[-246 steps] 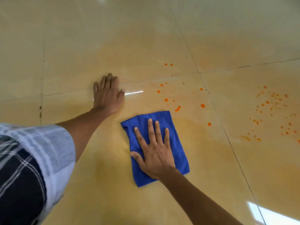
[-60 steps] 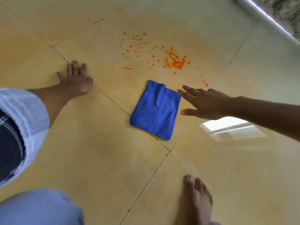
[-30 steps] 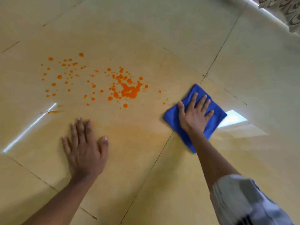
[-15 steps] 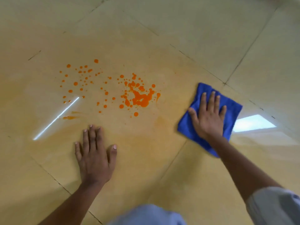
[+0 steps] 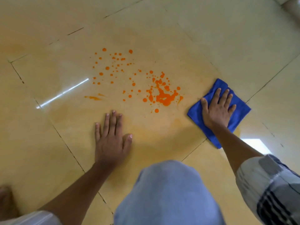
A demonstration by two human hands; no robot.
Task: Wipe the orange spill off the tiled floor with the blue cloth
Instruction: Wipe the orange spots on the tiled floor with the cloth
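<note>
Cloth (image 5: 240, 111) right of spill (image 5: 162, 95); spill on floor (image 5: 48, 143).

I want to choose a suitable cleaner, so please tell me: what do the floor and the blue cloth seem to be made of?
The tiled floor looks like glazed ceramic or polished stone, beige and glossy: it mirrors a bright streak of light, and thin dark joints divide it. The blue cloth, under the right hand, looks like soft microfibre or terry, matte and folded in layers; the exact fibre cannot be told.

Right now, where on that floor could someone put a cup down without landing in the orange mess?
Bare tile lies beyond the blue cloth, toward the top right, and left of the left hand. Crowded: the orange spill between both hands, droplets spreading up-left. The right hand presses the cloth.
</note>
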